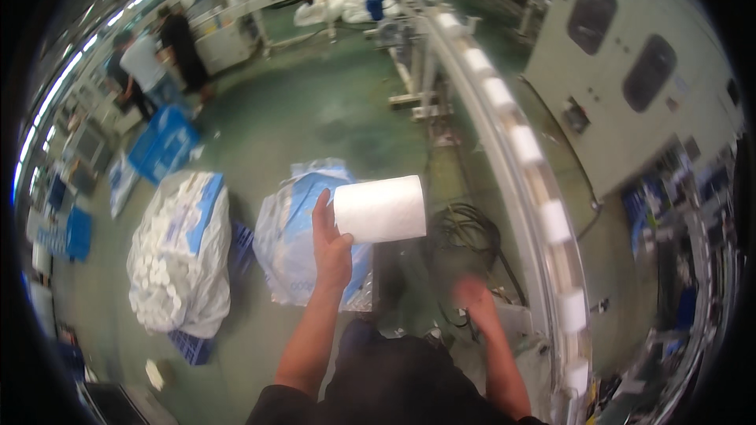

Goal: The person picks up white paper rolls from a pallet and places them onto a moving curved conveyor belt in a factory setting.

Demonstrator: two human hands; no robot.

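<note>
Left hand: the left hand (332, 245) is raised and closed around one end of a white paper roll (381, 208), held on its side, sticking out toward 3 o'clock.
Right hand: the right hand (474, 296) hangs low and blurred, holding nothing; how far its fingers are spread I cannot tell.
Roll's place: above the green floor (315, 122), in front of a blue-and-clear plastic bag (295, 228).
At 9 o'clock: a big clear sack of white rolls (179, 256).
At 3 o'clock: a curved conveyor (526, 165) carrying white rolls in a row.
At 11 o'clock: two people (157, 63), well apart.
</note>
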